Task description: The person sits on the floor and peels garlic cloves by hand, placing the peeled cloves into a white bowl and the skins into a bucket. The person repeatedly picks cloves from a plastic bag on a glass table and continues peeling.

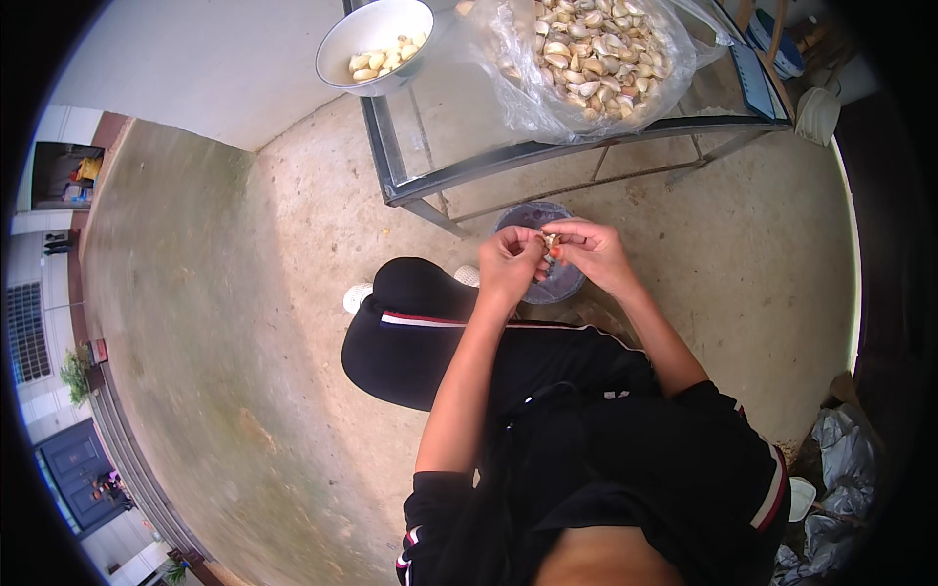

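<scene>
Between the fingertips of my left hand (511, 262) and my right hand (595, 253) is a small garlic clove (550, 240) with papery skin on it. Both hands pinch it, and the fingers hide part of it. Directly below them a grey plastic bucket (560, 287) stands on the floor, partly covered by my hands. On the table beyond lies a clear plastic bag (513, 102), spread open around a heap of unpeeled garlic cloves (597, 55). At the table's left corner is a white bowl (333, 62) with a dark rim, holding several peeled cloves (385, 58).
The glass-topped, metal-framed table (469, 176) has its near edge just past the bucket. A phone (753, 80) lies at its right end. My knees, in black trousers (418, 351), are left of the bucket. Grey plastic sheeting (843, 454) lies at the lower right, on the concrete floor (740, 242).
</scene>
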